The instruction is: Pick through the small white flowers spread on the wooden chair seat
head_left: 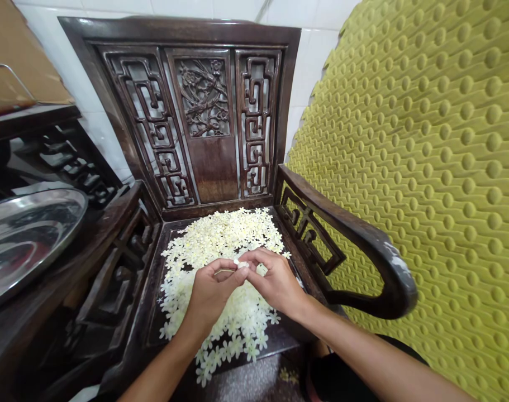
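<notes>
My left hand [214, 287] and my right hand [277, 279] meet over the seat of a dark carved wooden chair [214, 167]. Between their pinched fingertips is a small white flower [241, 264], partly covered by the fingers. Both hands are closed on it, thumbs toward each other. Beneath and around them spreads a layer of loose pale white-yellow flowers [220, 237], with five-petalled shapes visible at its edges. Behind the hands the flowers lie more densely; my wrists and forearms hide part of the near ones.
Chair armrests flank the seat, the right armrest [346, 223] curving forward. At left, a shiny metal tray [65, 223] stands beside the left armrest. A yellow-green bumpy foam mat [447, 167] rises along the right. White tiled wall [317, 50] stands behind the chair.
</notes>
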`<state>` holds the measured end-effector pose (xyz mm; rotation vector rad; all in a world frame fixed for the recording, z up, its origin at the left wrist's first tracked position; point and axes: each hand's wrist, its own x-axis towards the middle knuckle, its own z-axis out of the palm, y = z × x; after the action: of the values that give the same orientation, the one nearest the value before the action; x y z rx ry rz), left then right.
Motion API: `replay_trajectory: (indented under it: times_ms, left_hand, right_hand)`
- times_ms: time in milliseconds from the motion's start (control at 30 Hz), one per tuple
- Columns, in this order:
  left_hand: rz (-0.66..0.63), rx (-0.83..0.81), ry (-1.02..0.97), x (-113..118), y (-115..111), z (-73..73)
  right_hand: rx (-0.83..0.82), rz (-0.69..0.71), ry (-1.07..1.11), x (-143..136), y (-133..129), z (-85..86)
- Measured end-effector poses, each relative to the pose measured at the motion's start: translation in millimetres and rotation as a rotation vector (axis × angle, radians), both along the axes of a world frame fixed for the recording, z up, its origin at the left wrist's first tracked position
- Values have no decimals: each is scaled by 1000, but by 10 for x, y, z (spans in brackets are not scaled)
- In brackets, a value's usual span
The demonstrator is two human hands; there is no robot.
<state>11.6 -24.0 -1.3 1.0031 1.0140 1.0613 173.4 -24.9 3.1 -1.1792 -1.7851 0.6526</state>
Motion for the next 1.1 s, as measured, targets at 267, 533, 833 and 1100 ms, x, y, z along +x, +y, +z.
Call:
replay_trajectory:
  times_ms: [267, 533, 833, 1100]
  left_hand:
    - [131, 108, 126, 12, -13, 36]
    - [129, 275, 242, -29, -24, 19]
    - [151, 270, 244, -24, -12, -28]
    - [109, 403, 310, -53, 11, 21]
  right_hand:
    - [4, -51, 13, -30, -10, -33]
    - [-19, -55, 34, -59, -27, -45]
    - [7, -35, 8, -64, -28, -72]
    - [72, 76, -67, -25, -25, 61]
